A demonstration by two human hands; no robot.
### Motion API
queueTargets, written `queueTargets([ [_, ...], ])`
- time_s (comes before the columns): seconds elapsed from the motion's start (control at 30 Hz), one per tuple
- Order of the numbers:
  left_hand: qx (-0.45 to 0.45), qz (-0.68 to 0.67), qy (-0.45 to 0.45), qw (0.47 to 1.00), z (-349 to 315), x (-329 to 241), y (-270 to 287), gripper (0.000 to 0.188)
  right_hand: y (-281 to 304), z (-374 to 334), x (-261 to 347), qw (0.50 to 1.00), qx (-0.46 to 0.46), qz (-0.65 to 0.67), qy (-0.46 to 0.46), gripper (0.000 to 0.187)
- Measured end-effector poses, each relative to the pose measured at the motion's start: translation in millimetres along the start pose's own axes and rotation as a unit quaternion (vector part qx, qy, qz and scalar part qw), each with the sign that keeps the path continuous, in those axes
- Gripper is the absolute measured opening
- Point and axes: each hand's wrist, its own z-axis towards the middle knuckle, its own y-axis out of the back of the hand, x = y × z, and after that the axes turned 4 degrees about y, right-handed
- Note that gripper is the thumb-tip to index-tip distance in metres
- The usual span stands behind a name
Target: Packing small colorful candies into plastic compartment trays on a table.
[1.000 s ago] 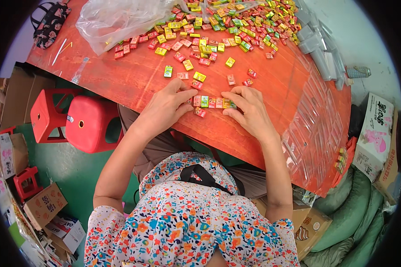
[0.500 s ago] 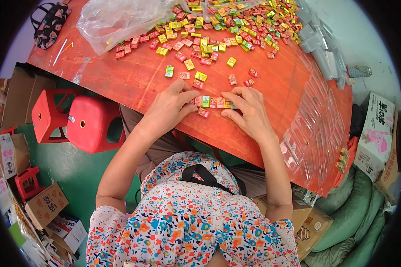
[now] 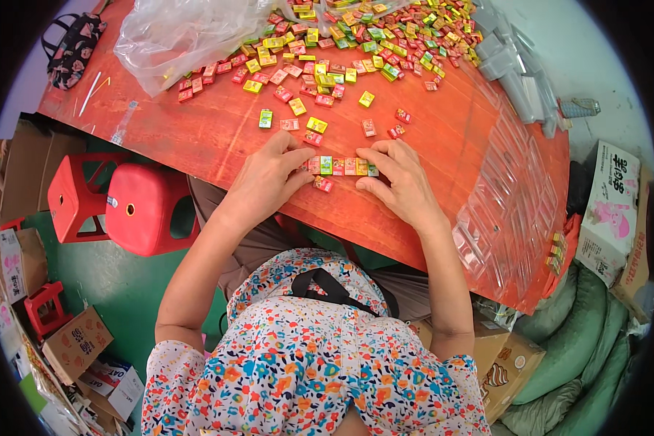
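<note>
Near on the red table (image 3: 211,142), a row of small boxes (image 3: 338,166) lies between left hand (image 3: 265,174), its grip unclear, and right hand (image 3: 402,174), fingers parted; far left, a translucent bag (image 3: 185,43), contents indistinct.

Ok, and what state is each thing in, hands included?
Left hand: bent at the row's left end, grip unclear
Right hand: bent at the row's right end, grip unclear
Row of small boxes: side by side on the table
Pile of small boxes: loose, jumbled
Plastic bag: crumpled
Clear plastic pieces: laid out flat
Red stools: upright
</note>
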Motion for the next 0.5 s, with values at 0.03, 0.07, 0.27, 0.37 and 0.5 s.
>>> queueTargets([
  [0.03,0.001,-0.001,-0.001,1.000,0.0,0.4,0.1,0.033,0.3,-0.1,0.0,1.000,0.005,0.011,-0.010,0.044],
  [0.07,0.000,0.003,-0.004,1.000,-0.2,1.0,0.2,0.033,1.0,-0.4,0.0,1.000,0.004,0.010,-0.011,0.044],
  [0.27,0.000,0.001,-0.004,1.000,-0.1,-0.4,-0.4,0.033,4.5,-1.6,0.5,1.000,0.010,0.002,-0.015,0.045],
  [0.37,0.003,0.001,-0.001,1.000,-0.3,-1.2,-0.4,0.033,4.9,-1.8,-0.9,1.000,0.017,0.011,-0.018,0.046],
  [0.5,-0.011,0.020,-0.026,0.999,0.1,3.3,-1.7,0.030,-0.7,0.4,1.0,1.000,0.003,-0.023,0.005,0.043],
])
